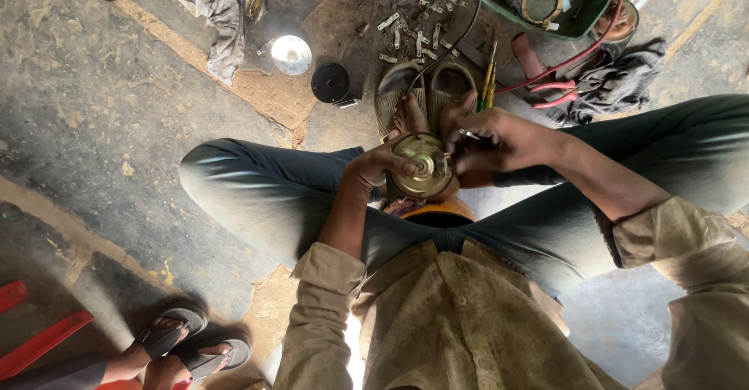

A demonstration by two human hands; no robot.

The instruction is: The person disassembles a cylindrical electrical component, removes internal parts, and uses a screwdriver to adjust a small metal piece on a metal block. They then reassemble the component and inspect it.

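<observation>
Your left hand (pixel 373 168) and right hand (pixel 488 144) each close a tight grip on one round, brassy metal disc part (pixel 421 164) above your lap; two sandals (pixel 425 90) lie on the gritty concrete floor (pixel 101 125).

**Workshop floor and what lies on it**

Rough grey concrete floor (pixel 94 125), cracked, with sandy dirt seams running diagonally. Grey rag (pixel 214 12) lies crumpled at top left. Just beside it a shiny round metal disc (pixel 291 54), then a black round part (pixel 331 83). Scattered small metal bits and screws (pixel 409 27) spread above the sandals (pixel 425 90). Red-handled pliers (pixel 558 92) rest by a dark cloth (pixel 620 82). Green tray (pixel 605 4) with round parts at top right. Red object (pixel 39 342) at bottom left.
</observation>
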